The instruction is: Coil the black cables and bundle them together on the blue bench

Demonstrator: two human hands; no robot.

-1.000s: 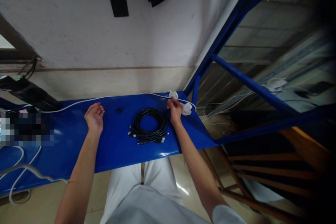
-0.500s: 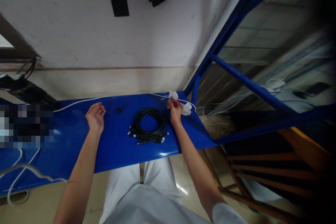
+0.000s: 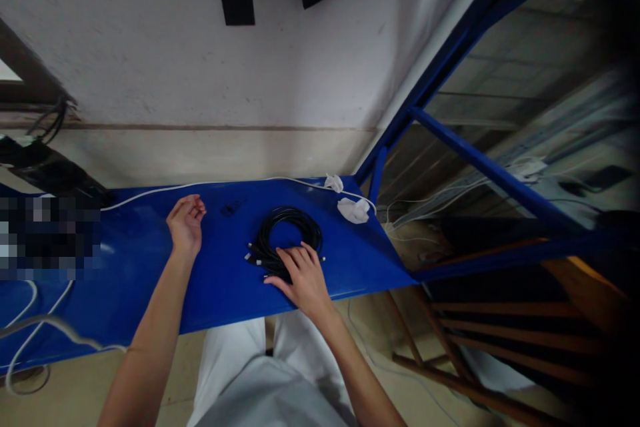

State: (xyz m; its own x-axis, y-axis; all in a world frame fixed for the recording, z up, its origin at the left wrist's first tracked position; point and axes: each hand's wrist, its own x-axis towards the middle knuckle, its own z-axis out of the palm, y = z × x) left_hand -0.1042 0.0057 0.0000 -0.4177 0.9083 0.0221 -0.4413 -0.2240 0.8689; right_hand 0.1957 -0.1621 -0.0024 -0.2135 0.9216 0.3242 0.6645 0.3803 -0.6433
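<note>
A coil of black cables lies on the blue table, with several connector ends sticking out at its lower left and right. My right hand reaches over the lower right of this coil, fingers apart and thumb stretched left; it covers part of the cables and does not grip them. To the left of the coil, my left hand rests palm inward with loosely curled fingers and nothing visible in it. Between that hand and the coil are small dark ties or scraps, too small to name surely.
Crumpled white paper lies at the table's right end, beside a white cable running along the back edge. Blue metal framing rises at the right, above a wooden chair. More pale cables hang at the left.
My right hand has moved from the crumpled paper at the right end down and left onto the cable coil, its fingers opening out. My left hand has stayed nearly still.
</note>
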